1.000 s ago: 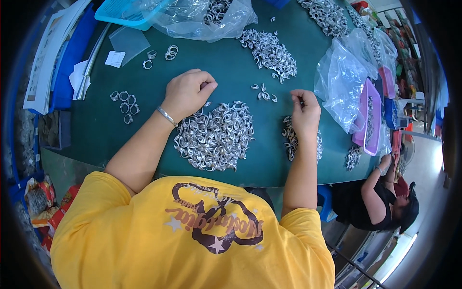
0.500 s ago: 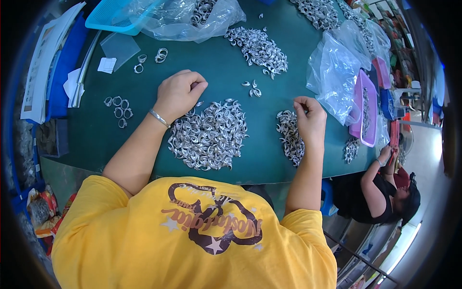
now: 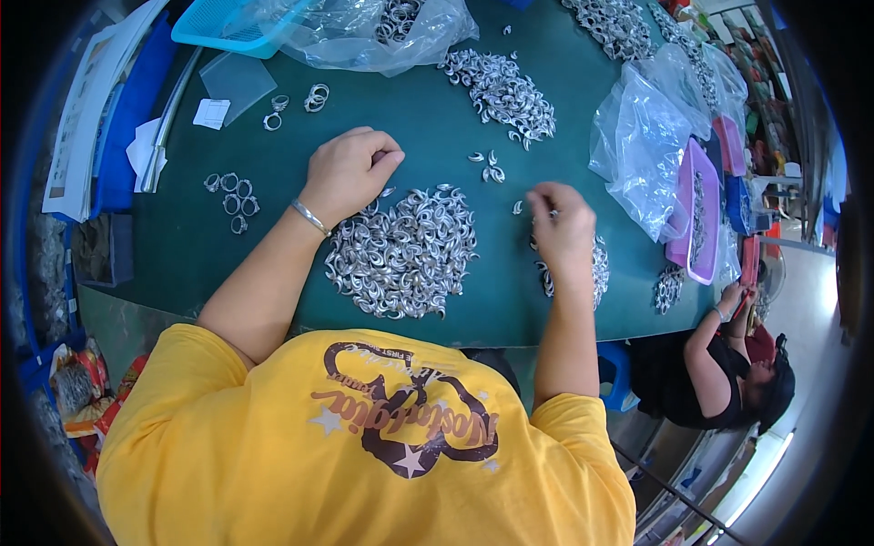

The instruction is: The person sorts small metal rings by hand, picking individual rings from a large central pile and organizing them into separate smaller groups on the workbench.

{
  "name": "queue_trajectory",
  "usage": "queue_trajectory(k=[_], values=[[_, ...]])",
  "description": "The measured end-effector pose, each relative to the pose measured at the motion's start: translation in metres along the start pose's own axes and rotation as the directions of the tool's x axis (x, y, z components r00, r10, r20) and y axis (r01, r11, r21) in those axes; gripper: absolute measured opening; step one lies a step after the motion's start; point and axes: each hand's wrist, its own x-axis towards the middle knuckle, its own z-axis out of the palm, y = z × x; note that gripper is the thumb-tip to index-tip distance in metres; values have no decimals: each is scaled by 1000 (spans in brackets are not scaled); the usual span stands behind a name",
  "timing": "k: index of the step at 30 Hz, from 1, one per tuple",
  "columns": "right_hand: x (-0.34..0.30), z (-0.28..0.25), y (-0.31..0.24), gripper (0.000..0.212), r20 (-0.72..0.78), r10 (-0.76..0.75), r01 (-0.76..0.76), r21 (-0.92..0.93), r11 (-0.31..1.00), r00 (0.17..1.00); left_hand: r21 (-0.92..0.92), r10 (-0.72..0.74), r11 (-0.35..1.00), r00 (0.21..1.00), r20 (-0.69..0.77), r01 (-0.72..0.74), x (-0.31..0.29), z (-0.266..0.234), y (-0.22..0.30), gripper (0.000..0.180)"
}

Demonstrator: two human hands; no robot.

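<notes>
My left hand (image 3: 350,173) is closed, thumb against curled fingers, above the far left edge of a large pile of small silver crescent-shaped pieces (image 3: 405,255). Whatever it may hold is hidden. A silver bangle (image 3: 310,217) circles that wrist. My right hand (image 3: 562,232) is over the far side of a smaller pile of like pieces (image 3: 600,271), its fingers smeared by motion. Just left of its fingertips lies a single crescent piece (image 3: 517,207). A few loose crescents (image 3: 492,169) lie farther off, between my hands.
Another crescent heap (image 3: 505,96) lies farther back on the green table (image 3: 282,164). Rings (image 3: 235,198) sit at left. A blue basket (image 3: 228,27) and plastic bag (image 3: 382,41) are at far left. Plastic bags (image 3: 637,146) and a purple tray (image 3: 689,218) stand right; a person (image 3: 719,364) sits beyond.
My right hand has shifted left. A single crescent piece now lies beside its fingertips, and more of the small pile's right side shows. My left hand stays closed in nearly the same place.
</notes>
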Motion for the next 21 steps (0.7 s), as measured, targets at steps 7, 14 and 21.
queue_trajectory(k=[7,14,21], values=[[-13,17,-32,8,90,-21,10,124,992,996,-11,20,1000,1000,-19,-20,0,1,-1,13],[9,8,-28,11,-8,29,-27,184,983,1000,4,36,999,999,-22,-36,0,1,-1,13],[-10,15,-24,11,174,-25,21,24,999,984,-4,17,1000,1000,-14,-17,0,1,-1,13]])
